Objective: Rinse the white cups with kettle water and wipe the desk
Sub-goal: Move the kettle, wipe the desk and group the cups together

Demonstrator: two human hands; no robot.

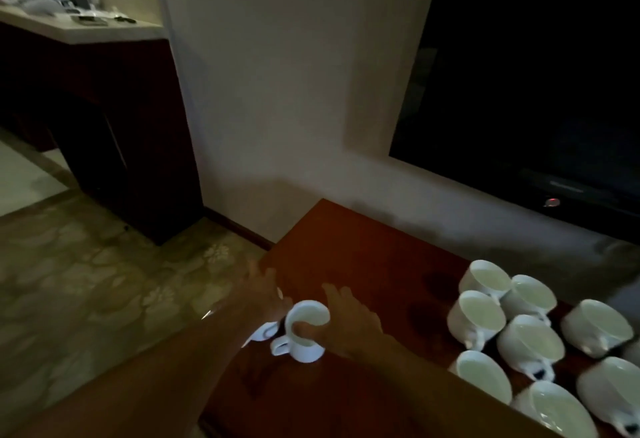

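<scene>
I see my right hand point(346, 320) pinching a white cup point(306, 332) by its rim near the left edge of the desk point(346, 247), thumb inside and fingers spread outside, which I take as a way to keep it upright and apart from the cluster of cups point(530, 333) lying tilted at the right (about 9 show). My left hand point(263, 292) covers a second cup point(265, 330) just beside it, though I cannot tell whether it grips. I see no kettle, and no writing is readable anywhere.
</scene>
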